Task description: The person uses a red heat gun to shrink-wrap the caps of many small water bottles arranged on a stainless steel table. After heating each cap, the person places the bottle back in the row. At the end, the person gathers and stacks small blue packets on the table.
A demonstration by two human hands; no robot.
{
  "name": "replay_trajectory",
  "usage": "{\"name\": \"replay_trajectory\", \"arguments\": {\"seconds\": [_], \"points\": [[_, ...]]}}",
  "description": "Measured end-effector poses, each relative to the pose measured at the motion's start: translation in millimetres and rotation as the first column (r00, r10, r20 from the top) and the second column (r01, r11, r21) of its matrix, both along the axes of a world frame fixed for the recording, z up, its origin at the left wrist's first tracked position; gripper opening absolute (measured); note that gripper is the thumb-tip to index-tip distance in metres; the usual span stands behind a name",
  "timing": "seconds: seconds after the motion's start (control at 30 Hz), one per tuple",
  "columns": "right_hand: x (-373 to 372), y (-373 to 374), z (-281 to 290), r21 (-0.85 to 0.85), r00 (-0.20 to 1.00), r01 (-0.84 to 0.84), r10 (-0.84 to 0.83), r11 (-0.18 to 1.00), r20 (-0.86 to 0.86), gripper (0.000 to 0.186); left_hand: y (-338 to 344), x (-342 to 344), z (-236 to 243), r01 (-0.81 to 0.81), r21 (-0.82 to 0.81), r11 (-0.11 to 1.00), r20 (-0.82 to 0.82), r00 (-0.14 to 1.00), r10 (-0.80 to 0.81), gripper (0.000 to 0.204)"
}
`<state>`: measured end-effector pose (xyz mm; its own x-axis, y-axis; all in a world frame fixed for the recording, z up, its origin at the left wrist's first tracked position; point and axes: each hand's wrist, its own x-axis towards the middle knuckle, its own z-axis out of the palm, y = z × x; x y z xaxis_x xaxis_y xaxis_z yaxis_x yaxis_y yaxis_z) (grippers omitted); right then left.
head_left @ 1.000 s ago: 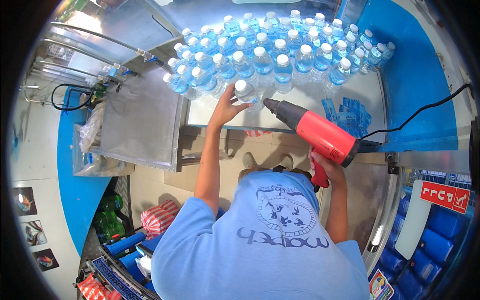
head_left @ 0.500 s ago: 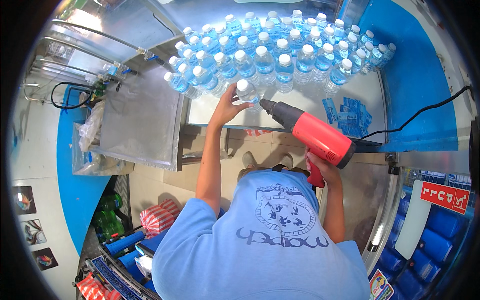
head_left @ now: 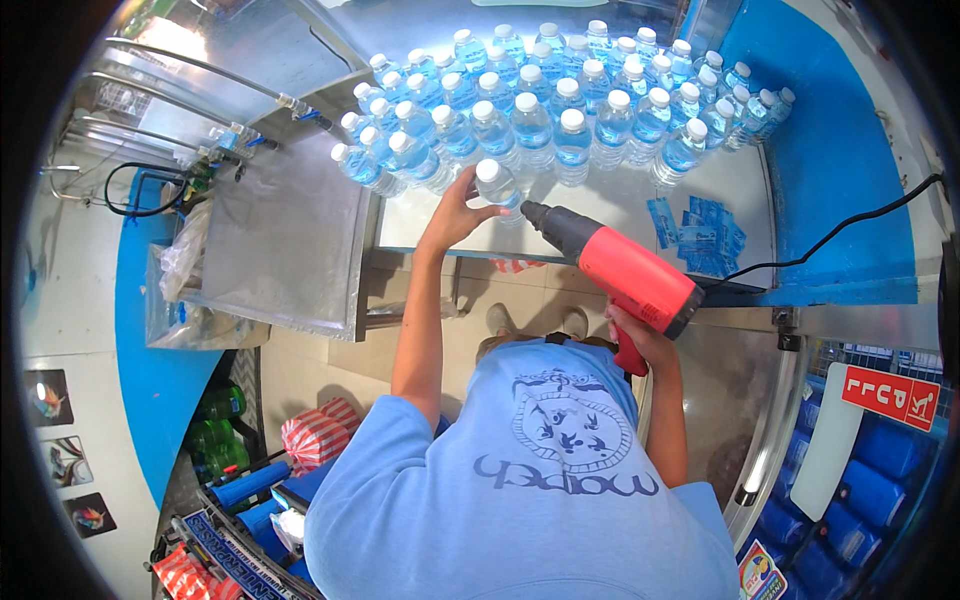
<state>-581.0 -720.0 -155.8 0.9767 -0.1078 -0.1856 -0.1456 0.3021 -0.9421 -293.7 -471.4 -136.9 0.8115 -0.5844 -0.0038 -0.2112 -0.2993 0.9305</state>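
My left hand [head_left: 457,212] is curled around a clear plastic water bottle [head_left: 497,187] with a white cap, thumb on the near side and fingers on the far side. The bottle stands close to the counter's front edge. In my right hand [head_left: 648,340] is a red and black heat gun [head_left: 638,275], gripped by its handle. Its dark nozzle points left and rests very near the bottle's lower side; whether they touch I cannot tell. Behind the bottle several rows of capped bottles [head_left: 572,145] with blue labels stand upright, packed together.
A pile of loose blue label sleeves [head_left: 708,238] lies on the white counter [head_left: 605,215], right of the heat gun. A black cord [head_left: 840,240] runs off to the right. At left are a steel table [head_left: 285,235] and pipes with valves [head_left: 290,105]. Striped bags [head_left: 318,432] sit on the floor.
The heat gun's rear has tilted and shifted slightly left and down, with its nozzle still near the bottle. My left hand and the bottle look almost unmoved.
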Motion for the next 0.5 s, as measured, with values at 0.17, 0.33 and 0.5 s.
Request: {"name": "replay_trajectory", "arguments": {"seconds": [0.17, 0.33, 0.5], "points": [[-1, -2, 10, -0.021, 0.998, 0.043, -0.044, 0.999, -0.038, 0.012, -3, -3, 39, 0.067, -0.035, 0.997, 0.369, 0.928, -0.049, 0.064], [-21, -8, 17, 0.144, 1.0, 0.025, -0.025, 0.989, -0.007, 0.012, -13, 0, 64, -0.166, 0.162, 0.973, 0.572, 0.819, 0.045, 0.042], [-18, 0, -11, -0.373, 0.992, -0.002, 0.049, 0.928, 0.117, 0.014, -30, 4, 57, -0.368, 0.238, 0.899, 0.504, 0.838, 0.209, 0.046]]}}
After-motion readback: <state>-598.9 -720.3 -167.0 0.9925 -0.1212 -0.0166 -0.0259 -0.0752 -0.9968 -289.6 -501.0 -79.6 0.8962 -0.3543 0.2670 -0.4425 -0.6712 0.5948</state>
